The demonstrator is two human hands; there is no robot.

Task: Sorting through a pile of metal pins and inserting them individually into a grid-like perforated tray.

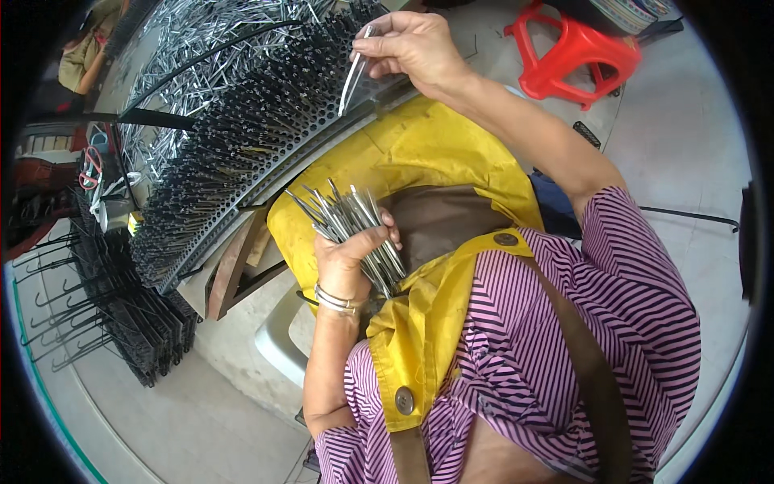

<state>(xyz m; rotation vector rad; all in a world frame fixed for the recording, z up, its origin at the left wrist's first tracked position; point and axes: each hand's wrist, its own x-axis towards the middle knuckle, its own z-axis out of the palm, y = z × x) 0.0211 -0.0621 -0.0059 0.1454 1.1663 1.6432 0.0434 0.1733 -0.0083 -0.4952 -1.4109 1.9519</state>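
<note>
My left hand (347, 256) is closed around a bundle of slim silver metal rods (355, 222), held over my lap, their tapered tips pointing up and away. Up at the rack's near edge, my right hand (419, 52) pinches a slim silver metal piece (352, 81) between thumb and fingers. It looks two-pronged, like tweezers, though its exact kind is unclear. Its lower end hangs by the edge of a long perforated rack (278, 165). Dense rows of thin upright pieces (234, 121) with dark tops stand in that rack.
Behind the rack lies a heap of loose silver metal pieces (193, 52). Black hooked wire racks (133, 298) are stacked at the left. A red plastic stool (576, 60) stands at the far right. A yellow apron (403, 137) covers my lap.
</note>
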